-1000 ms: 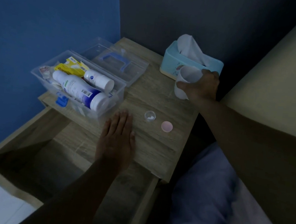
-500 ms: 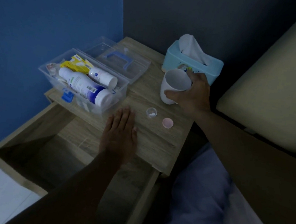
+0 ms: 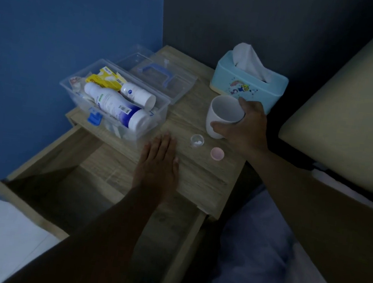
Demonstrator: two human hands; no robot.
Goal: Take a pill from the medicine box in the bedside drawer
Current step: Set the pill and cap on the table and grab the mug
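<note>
The clear plastic medicine box (image 3: 161, 113) stands open at the left of the wooden nightstand top (image 3: 200, 177), holding white bottles and yellow packets. Its clear lid (image 3: 162, 76) with a blue handle lies behind it. A small clear pill vial (image 3: 196, 140) with white pills stands uncapped near the middle, its pink cap (image 3: 217, 153) beside it. My left hand (image 3: 157, 166) lies flat, palm down, on the top just left of the vial. My right hand (image 3: 244, 129) grips a white cup (image 3: 223, 116), upright, resting on or just above the top behind the cap.
The bedside drawer (image 3: 96, 203) is pulled out below the top, dark inside. A light blue tissue box (image 3: 249, 85) stands at the back right. A blue wall is on the left and a beige bed headboard (image 3: 345, 112) on the right.
My right hand has brought the white cup from beside the tissue box forward and down toward the vial and cap. My left hand has stayed flat on the top.
</note>
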